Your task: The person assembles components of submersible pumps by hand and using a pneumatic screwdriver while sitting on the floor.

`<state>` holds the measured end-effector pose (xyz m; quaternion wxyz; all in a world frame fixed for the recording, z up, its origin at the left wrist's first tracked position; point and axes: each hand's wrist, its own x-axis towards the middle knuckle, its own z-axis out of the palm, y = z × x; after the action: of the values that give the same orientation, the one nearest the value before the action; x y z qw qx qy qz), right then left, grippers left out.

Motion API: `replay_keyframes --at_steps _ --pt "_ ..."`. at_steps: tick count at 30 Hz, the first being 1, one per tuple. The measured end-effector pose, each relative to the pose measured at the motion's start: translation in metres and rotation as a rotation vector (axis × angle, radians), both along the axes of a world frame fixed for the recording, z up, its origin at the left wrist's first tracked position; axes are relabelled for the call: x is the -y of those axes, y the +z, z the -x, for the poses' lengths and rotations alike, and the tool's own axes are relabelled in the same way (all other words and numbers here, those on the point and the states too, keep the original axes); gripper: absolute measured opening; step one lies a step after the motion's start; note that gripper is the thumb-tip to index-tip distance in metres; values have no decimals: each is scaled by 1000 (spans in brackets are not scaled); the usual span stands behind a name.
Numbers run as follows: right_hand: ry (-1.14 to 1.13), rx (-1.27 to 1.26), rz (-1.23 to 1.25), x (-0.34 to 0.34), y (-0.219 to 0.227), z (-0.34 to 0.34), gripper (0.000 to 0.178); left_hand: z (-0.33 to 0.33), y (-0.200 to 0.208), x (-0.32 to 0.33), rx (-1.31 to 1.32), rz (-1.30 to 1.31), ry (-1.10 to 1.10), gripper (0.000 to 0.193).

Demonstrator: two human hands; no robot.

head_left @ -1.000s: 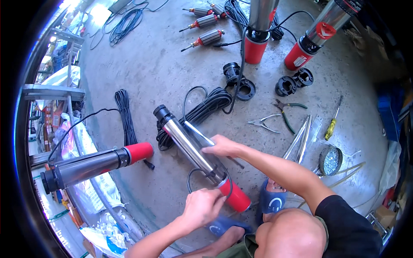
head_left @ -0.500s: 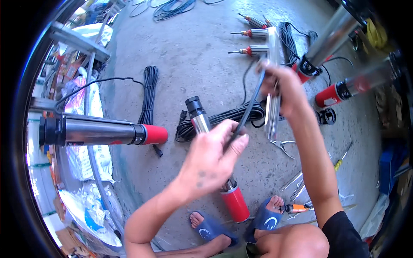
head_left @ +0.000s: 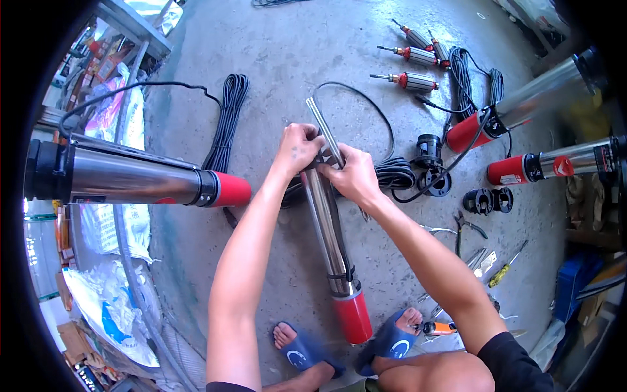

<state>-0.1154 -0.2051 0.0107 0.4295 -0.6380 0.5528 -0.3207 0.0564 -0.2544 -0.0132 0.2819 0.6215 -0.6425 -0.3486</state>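
Observation:
A steel submersible pump (head_left: 321, 225) with a red end (head_left: 353, 319) stretches from between my feet up to my hands. Black cable runs down its side, under a dark band near the red end. My left hand (head_left: 298, 151) is closed at the pump's far end, its fingertips curled in; what they pinch is hidden. Against that same end, my right hand (head_left: 354, 174) grips a long, shiny metal strip (head_left: 321, 124), which sticks up and away between the two hands. A black cable loop (head_left: 377, 110) curves on the floor beyond, toward a coil (head_left: 396, 175) partly behind my right hand.
Another steel pump (head_left: 137, 173) lies at left beside a cable bundle (head_left: 228, 121). Two pumps (head_left: 471, 132) are at right, near black round fittings (head_left: 479, 201). Several motor rotors (head_left: 418, 81) lie far right. Pliers (head_left: 471, 225) and a yellow-handled screwdriver (head_left: 499, 274) lie nearer.
The right hand has come left and nearer, bringing the metal strip to the pump's far end. The left hand has moved up there too. The cable no longer stretches between them. The view has shifted.

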Motion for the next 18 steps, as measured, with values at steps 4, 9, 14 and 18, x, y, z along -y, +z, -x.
replay_keyframes --at_steps 4,9,14,18 --pt "70 -243 79 11 2 -6 31 -2 -12 2 -204 43 109 17" --pt "82 -201 87 8 8 -22 30 -10 -14 -1 -523 -30 219 19" --pt "28 -166 287 13 2 -36 27 -16 -15 2 -685 -44 251 19" --pt "65 -179 34 -2 13 -37 32 -16 -19 -2 -746 -23 301 20"
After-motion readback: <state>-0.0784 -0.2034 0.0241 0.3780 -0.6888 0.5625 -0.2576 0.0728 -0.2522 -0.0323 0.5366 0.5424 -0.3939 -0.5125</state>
